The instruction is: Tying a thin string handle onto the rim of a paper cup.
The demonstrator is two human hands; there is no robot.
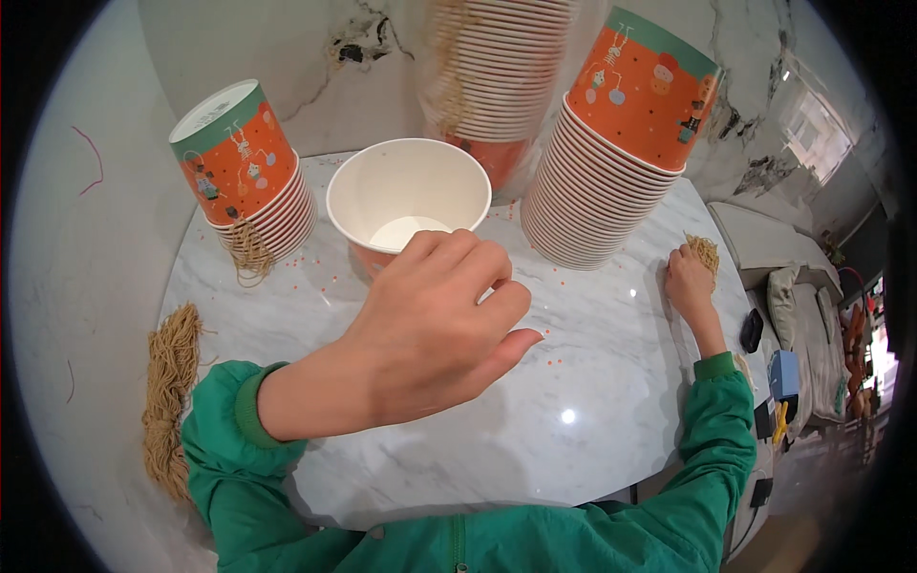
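Observation:
My left hand point(439, 315) is raised over the near rim of an open paper tub point(353, 191), white inside and orange outside. Its fingers curl down and the thumb sticks out; whatever they may hold is hidden beneath the palm. Far out at the table's right edge, my right hand point(690, 284) closes on a small bundle of tan string point(704, 253). A longer hank of the same tan string point(172, 401) hangs at the table's left edge. More strands point(250, 253) cling to the small stack of tubs point(234, 158) at the left.
A tall stack of upturned orange and green tubs point(621, 124) stands right of the open tub. Behind it, another stack point(506, 76) sits in clear plastic. Small orange bits dot the marble table point(458, 449). A black object point(752, 330) and a blue box point(785, 374) lie at right.

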